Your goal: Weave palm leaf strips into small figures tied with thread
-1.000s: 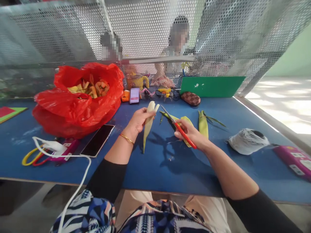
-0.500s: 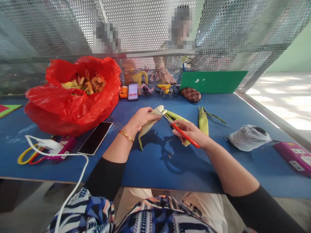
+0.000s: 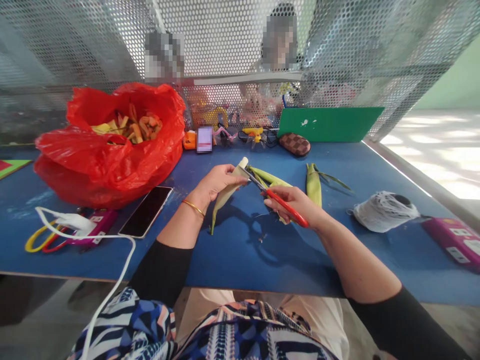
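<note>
My left hand (image 3: 222, 181) pinches a pale corn husk (image 3: 225, 196), whose narrow tip hangs down below the hand. My right hand (image 3: 290, 204) is closed around the red handles of a pair of scissors (image 3: 279, 201). The scissor blades point up and left and reach the husk's upper end, beside my left fingertips. Green corn husks (image 3: 270, 176) lie on the table behind and under my right hand, which partly hides them. Another green husk (image 3: 314, 184), with a thin strip trailing right, lies just beyond that hand.
A red plastic bag (image 3: 112, 175) with husk pieces stands left. Before it lie a phone (image 3: 146, 212) and a purple power strip (image 3: 99, 225) with a white cable. String (image 3: 386, 212) sits right, a green board (image 3: 330, 125) at the back. People sit behind the perforated screen (image 3: 228, 45).
The ragged upper end of the husk now looks narrower and smoother. The scissors have shifted slightly left along it, and the husk's hanging tip has swung a little left.
</note>
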A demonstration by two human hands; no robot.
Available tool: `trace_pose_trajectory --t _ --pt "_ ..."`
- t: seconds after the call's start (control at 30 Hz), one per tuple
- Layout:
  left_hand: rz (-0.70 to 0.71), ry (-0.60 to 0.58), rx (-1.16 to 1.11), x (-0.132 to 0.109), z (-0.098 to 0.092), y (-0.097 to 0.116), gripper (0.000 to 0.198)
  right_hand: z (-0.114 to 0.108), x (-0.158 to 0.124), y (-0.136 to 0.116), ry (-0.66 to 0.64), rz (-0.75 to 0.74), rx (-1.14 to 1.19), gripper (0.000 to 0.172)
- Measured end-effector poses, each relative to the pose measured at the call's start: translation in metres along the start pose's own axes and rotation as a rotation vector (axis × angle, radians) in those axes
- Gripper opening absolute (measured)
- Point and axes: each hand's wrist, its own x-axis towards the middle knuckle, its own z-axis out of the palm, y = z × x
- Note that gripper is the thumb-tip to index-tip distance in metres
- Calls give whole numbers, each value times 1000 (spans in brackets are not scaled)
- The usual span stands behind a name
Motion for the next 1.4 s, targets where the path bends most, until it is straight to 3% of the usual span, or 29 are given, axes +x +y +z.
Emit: trace_pose_trajectory --t 0.13,0.4,0.6,0.7,0.8,0.93,1.03,1.07,1.13,1.2,1.27,1.33,1.4 --pt "-9 -6 27 -1 -1 1 28 -1 -2 1 -16 -25 -25 33" --pt "-76 -136 -25 -3 4 1 35 1 1 3 24 -7 -47 31" --pt "-54 -82 36 -1 1 -1 31 4 0 -3 66 59 17 39" --pt "-27 54 198 3 -8 -1 24 3 -4 -10 72 -1 271 47" --pt "20 306 407 11 -19 -4 22 -6 -8 -19 54 -131 534 54" --pt "25 472 818 18 -20 -13 23 -26 -10 -26 121 -242 647 49" --pt "292 575 1027 13 -1 -15 32 -35 -8 -26 253 -278 643 44" --pt "434 551 1061 11 10 -15 31 -36 -7 -25 293 -280 646 44" --pt "619 294 1066 7 34 -14 25 -36 -5 -23 356 -284 651 47" --pt "685 72 1078 7 60 -14 22 -33 -3 -21 397 -301 624 48" --pt "719 -56 1154 9 81 -15 19 -30 -1 -18 422 -325 564 46" --pt "716 -129 1191 12 94 -16 15 -27 0 -16 440 -337 512 45" --pt "675 -124 1157 13 98 -16 9 -25 -1 -16 446 -331 489 44"
